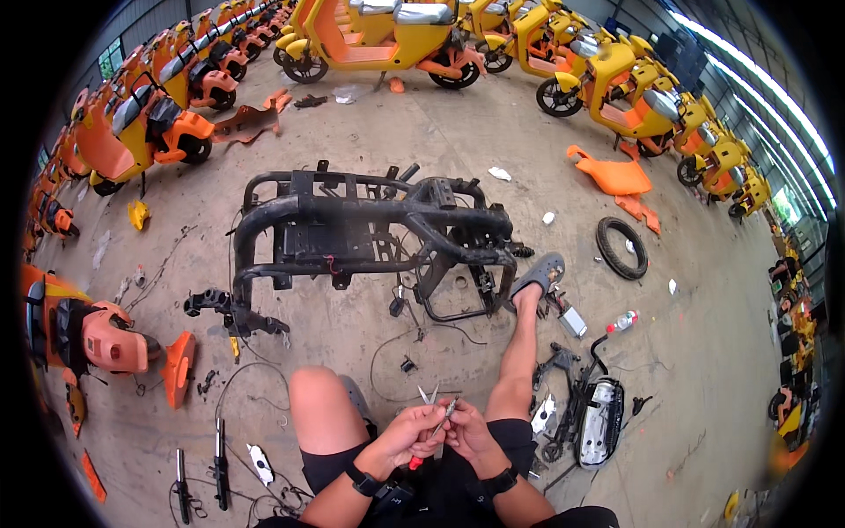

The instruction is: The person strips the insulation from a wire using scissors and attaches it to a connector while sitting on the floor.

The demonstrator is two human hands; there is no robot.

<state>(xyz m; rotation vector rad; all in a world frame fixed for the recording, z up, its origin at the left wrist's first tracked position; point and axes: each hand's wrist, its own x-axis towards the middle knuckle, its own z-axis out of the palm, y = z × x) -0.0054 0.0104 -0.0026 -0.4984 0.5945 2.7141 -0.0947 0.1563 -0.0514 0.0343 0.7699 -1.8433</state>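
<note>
Both my hands meet in front of my lap, fingers closed. In my left hand (408,436) is a tool with a red handle end (415,462) below the fist. Two silver blades (429,395), spread like scissors, stick up above the same hand; my fingers hide whether they join the red handle. My right hand (473,434) pinches a thin dark metal piece (451,408), which slants between the fingertips of both hands. Past my knees a black scooter frame (352,211) lies on the floor, loose wires hanging from it.
Near my right leg are a black-and-silver part (601,422), a bottle (624,321) and a tyre (621,247). Black rods (220,462) and cables lie at left. Orange panels (613,172) are scattered about. Rows of yellow-orange scooters (378,40) stand around.
</note>
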